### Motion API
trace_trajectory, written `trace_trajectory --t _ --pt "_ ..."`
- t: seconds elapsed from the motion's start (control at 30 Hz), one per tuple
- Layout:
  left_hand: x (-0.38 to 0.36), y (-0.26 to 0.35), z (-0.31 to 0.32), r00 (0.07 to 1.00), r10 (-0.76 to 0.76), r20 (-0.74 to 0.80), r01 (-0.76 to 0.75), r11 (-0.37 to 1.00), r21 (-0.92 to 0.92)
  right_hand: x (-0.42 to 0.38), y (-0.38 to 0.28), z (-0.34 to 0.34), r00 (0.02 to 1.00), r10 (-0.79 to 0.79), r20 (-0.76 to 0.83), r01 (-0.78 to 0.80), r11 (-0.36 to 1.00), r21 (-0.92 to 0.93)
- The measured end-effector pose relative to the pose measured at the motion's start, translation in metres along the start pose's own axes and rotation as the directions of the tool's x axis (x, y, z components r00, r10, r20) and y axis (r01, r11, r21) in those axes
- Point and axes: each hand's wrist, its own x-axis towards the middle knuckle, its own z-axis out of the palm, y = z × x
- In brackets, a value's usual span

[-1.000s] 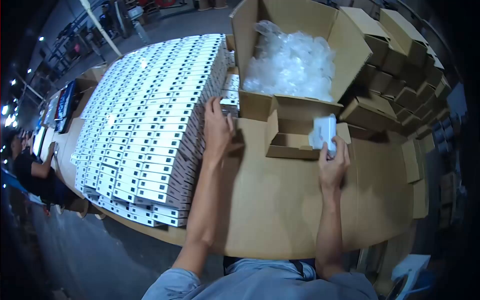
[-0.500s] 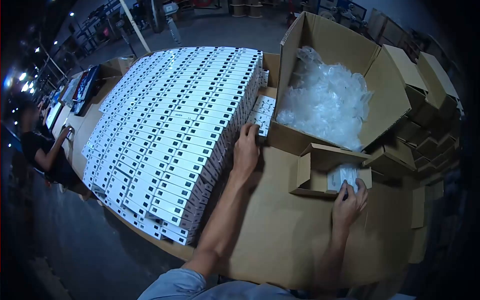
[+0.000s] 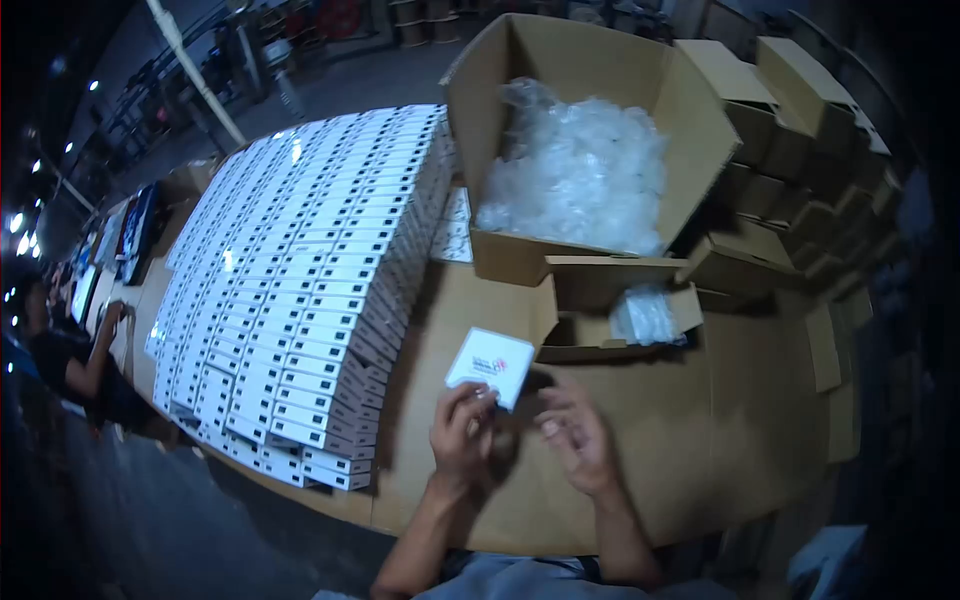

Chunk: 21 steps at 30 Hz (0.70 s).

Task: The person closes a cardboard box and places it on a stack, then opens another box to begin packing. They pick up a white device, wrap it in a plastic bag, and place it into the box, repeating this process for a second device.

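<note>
A flat white square box [image 3: 492, 362] with small printing on its face is held at its lower edge by my left hand [image 3: 463, 430], fingers closed on it. Just right of it, my right hand [image 3: 575, 435] has its fingers apart and holds nothing. A small open carton [image 3: 610, 353] lies beyond my hands, with a plastic-wrapped item [image 3: 646, 316] in its right part. To the left rises a large stack of white boxes [image 3: 320, 270]. Several flat white boxes [image 3: 454, 237] lie between the stack and the large carton.
A large open carton [image 3: 590, 248] at the back holds clear plastic bags [image 3: 580, 175]. Folded brown cartons [image 3: 800, 130] are piled at the right. At the far left a person [image 3: 80, 360] stands beside the cardboard-covered table [image 3: 770, 430].
My left hand has come back toward me from beside the large carton, now with a white box. My right hand has left the wrapped item in the small carton and opened. The view has shifted.
</note>
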Motion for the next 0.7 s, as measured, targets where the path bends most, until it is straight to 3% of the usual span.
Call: trace_trajectory --t 0.03,0.1,0.23,0.27,0.3,0.43,0.5,0.57,0.7 --pt "-0.010 0.013 -0.001 0.998 0.060 0.034 -0.061 0.998 0.012 -0.001 0.001 0.006 0.995 0.066 0.076 -0.073 0.992 0.104" --pt "-0.027 0.031 -0.003 0.979 0.113 0.172 -0.096 0.990 -0.106 0.001 0.009 0.007 0.997 -0.071 0.042 0.063 0.982 0.178" --pt "-0.024 0.059 -0.008 0.855 0.193 0.481 -0.091 0.970 -0.227 -0.009 -0.001 -0.030 0.995 -0.095 -0.036 0.088 0.982 -0.165" --pt "-0.010 0.063 -0.008 0.809 0.233 0.540 -0.112 0.962 -0.248 -0.013 0.002 -0.035 0.985 -0.144 -0.097 0.130 0.982 -0.139" --pt "0.005 0.062 -0.007 0.844 0.222 0.488 -0.124 0.966 -0.225 -0.019 0.005 -0.050 0.972 -0.228 -0.052 0.213 0.957 -0.197" --pt "0.111 0.068 0.015 0.925 0.199 0.323 -0.170 0.978 -0.117 -0.038 0.013 -0.089 0.952 -0.211 -0.221 0.145 0.949 -0.280" --pt "0.176 0.065 0.048 0.911 0.308 0.274 -0.296 0.952 -0.083 -0.043 0.015 -0.104 0.949 -0.151 -0.276 0.077 0.962 -0.264" --pt "0.230 0.055 0.096 0.855 0.353 0.380 -0.331 0.935 -0.124 -0.049 0.003 -0.114 0.946 -0.007 -0.324 -0.059 0.980 -0.193" --pt "0.306 0.038 0.206 0.771 0.387 0.506 -0.363 0.920 -0.150 -0.046 0.006 -0.139 0.926 -0.024 -0.377 0.003 0.998 -0.057"
